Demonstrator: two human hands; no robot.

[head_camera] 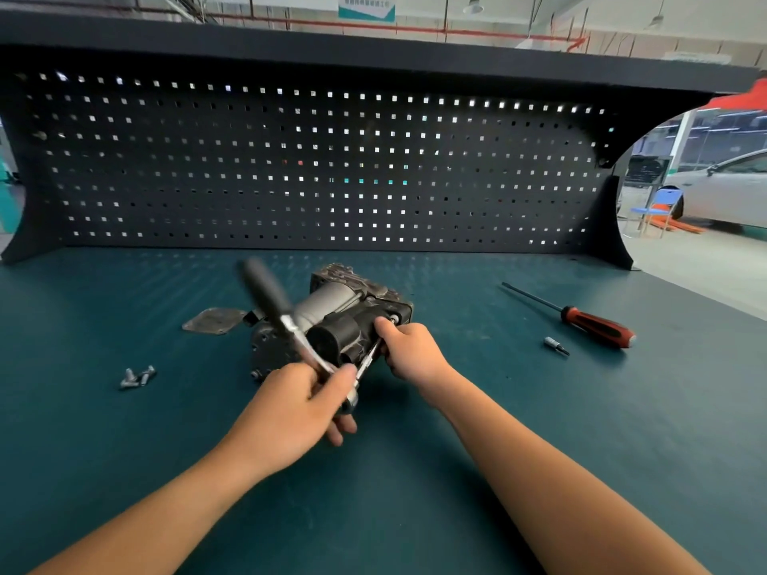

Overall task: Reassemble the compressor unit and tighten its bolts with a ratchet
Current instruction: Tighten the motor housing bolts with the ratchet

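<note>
Left hand (299, 402) curls round the ratchet (269, 292) near its head while right hand (409, 352) grips the compressor (332, 317) mid-worktop (581, 408), apparently tightening a bolt; next, I judge, the plate (213, 320) and loose bolts (137, 375) toward the left edge need fitting.

On the bench (456, 471) the compressor (344, 317) sits before the pegboard (315, 159) at 12 o'clock, with a plate (213, 320) just beside it at 9 o'clock, bolts (137, 376) at 8 o'clock, the ratchet (269, 296) across its front from 6 o'clock, and a screwdriver (581, 319) with a bit (555, 345) near it, well apart at 3 o'clock.
</note>
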